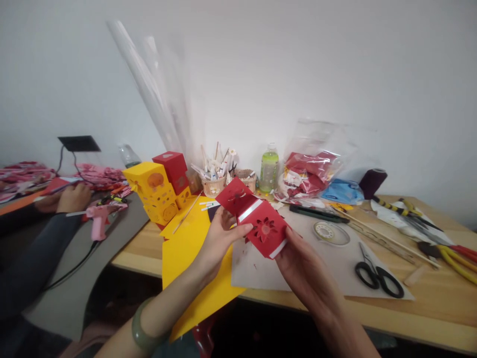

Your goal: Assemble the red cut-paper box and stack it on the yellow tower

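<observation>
Both hands hold a folded red paper box [274,243] above the table, tilted, with a flower-shaped cutout in its front panel and pale strips along some edges. My left hand [219,238] grips its left side, thumb lying on the front near the flower. At the lower right edge, my right hand [301,263] closes on the box, most of its fingers hidden behind. Beneath lie a white sheet [261,276] and a large yellow sheet [194,258]. Black-handled scissors [378,278] and a roll of clear tape [330,232] rest to the right.
Yellow paper boxes [151,186] and a red box [173,166] stand at back left. Behind are a basket of sticks [214,181], a green bottle [269,169] and a plastic bag [309,169]. On the left, a co-worker's hand [74,198] is near a pink glue gun [99,221].
</observation>
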The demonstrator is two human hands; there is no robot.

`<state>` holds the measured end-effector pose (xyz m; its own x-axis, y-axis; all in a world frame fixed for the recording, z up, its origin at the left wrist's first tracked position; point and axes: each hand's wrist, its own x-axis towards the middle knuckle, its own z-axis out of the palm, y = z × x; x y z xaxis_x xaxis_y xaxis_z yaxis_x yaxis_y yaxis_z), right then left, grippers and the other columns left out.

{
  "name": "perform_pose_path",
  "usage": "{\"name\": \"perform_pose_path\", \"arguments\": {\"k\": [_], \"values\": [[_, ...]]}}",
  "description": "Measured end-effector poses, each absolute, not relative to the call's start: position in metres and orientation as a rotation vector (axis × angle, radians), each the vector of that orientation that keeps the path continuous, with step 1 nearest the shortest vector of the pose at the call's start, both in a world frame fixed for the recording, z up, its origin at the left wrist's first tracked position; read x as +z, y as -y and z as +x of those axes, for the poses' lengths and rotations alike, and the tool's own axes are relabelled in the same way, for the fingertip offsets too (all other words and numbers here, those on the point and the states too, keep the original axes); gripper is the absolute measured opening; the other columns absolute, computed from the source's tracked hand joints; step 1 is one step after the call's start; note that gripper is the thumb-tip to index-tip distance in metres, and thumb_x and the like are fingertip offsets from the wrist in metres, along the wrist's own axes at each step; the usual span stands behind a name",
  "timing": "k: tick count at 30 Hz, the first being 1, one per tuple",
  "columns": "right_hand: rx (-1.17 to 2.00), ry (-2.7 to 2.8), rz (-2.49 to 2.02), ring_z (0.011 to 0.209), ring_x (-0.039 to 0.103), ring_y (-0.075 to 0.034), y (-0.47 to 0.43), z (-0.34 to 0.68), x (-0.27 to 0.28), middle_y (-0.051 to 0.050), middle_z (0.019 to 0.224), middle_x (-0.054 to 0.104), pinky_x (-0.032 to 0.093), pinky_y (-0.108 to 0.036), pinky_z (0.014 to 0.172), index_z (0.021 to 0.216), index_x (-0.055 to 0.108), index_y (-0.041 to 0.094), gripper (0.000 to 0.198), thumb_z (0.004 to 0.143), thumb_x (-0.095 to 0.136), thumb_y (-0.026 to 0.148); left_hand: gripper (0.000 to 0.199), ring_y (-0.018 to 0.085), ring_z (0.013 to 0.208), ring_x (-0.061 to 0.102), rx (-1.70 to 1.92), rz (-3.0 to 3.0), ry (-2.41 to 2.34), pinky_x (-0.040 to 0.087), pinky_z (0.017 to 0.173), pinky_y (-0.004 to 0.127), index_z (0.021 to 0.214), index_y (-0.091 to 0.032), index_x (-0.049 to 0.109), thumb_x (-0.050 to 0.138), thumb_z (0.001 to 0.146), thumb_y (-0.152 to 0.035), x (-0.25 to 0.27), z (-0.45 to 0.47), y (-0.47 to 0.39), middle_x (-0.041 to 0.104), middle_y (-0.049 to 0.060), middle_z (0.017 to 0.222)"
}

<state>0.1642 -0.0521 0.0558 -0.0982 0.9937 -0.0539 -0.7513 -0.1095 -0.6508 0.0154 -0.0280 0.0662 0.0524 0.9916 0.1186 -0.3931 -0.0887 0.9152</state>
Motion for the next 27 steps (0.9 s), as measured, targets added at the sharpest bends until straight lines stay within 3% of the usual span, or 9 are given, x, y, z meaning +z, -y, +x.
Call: {"name": "perform_pose_path", "arguments": {"k": [7, 11, 13, 17, 21, 27], "values": [[1.487, 0.817, -0.771, 0.113, 0.060, -0.026, 0.063, 0.177, 0.049, -0.009, 0.111, 0.070, 0.038, -0.043, 0.107, 0.098, 0.072, 0.020, 0.037, 0.065, 0.079, 0.037, 0.038, 0.017, 0.081, 0.064, 1.418, 0.957, -0.816, 0.049, 0.076, 0.028, 0.097, -0.015, 0.063, 0.079, 0.065, -0.027, 0.081, 0.000, -0.003, 0.069, 0.007, 0.097], [1.017, 1.002, -1.041, 0.101, 0.065, -0.024, 0.062, 0.192, 0.041, -0.006, 0.099, 0.072, 0.044, -0.046, 0.099, 0.098, 0.069, 0.024, 0.028, 0.074, 0.072, 0.038, 0.035, 0.018, 0.078, 0.064, 1.346, 0.887, -0.810, 0.051, 0.070, 0.028, 0.099, -0.015, 0.063, 0.076, 0.069, -0.031, 0.089, -0.007, -0.012, 0.069, 0.009, 0.095], [0.770, 1.050, -0.996, 0.103, 0.063, -0.022, 0.055, 0.200, 0.036, -0.004, 0.105, 0.069, 0.047, -0.044, 0.095, 0.102, 0.065, 0.028, 0.027, 0.077, 0.070, 0.035, 0.034, 0.018, 0.079, 0.064, 1.309, 0.791, -0.791, 0.052, 0.069, 0.027, 0.102, -0.015, 0.063, 0.072, 0.074, -0.033, 0.091, -0.008, -0.013, 0.068, 0.009, 0.095], [0.595, 1.301, -0.839, 0.122, 0.049, -0.023, 0.041, 0.211, 0.032, -0.003, 0.134, 0.048, 0.041, -0.047, 0.101, 0.126, 0.047, 0.040, 0.058, 0.075, 0.072, 0.031, 0.026, 0.016, 0.070, 0.063, 1.218, 0.606, -0.751, 0.055, 0.066, 0.027, 0.095, -0.012, 0.063, 0.061, 0.083, -0.035, 0.090, -0.003, -0.012, 0.065, 0.008, 0.082], [0.378, 1.559, -0.856, 0.136, 0.031, -0.028, 0.036, 0.208, 0.032, -0.005, 0.148, 0.027, 0.028, -0.056, 0.109, 0.141, 0.022, 0.043, 0.090, 0.070, 0.076, 0.033, 0.033, 0.019, 0.075, 0.065, 1.144, 0.454, -0.687, 0.057, 0.069, 0.030, 0.096, -0.009, 0.060, 0.050, 0.090, -0.041, 0.084, 0.012, -0.005, 0.064, 0.011, 0.084], [0.335, 1.596, -0.806, 0.139, 0.025, -0.028, 0.029, 0.192, 0.036, -0.008, 0.152, 0.019, 0.030, -0.053, 0.109, 0.145, 0.009, 0.041, 0.101, 0.070, 0.076, 0.036, 0.042, 0.017, 0.073, 0.064, 1.055, 0.280, -0.614, 0.054, 0.072, 0.028, 0.095, -0.008, 0.059, 0.041, 0.093, -0.046, 0.078, 0.037, 0.015, 0.062, 0.010, 0.082]]}}
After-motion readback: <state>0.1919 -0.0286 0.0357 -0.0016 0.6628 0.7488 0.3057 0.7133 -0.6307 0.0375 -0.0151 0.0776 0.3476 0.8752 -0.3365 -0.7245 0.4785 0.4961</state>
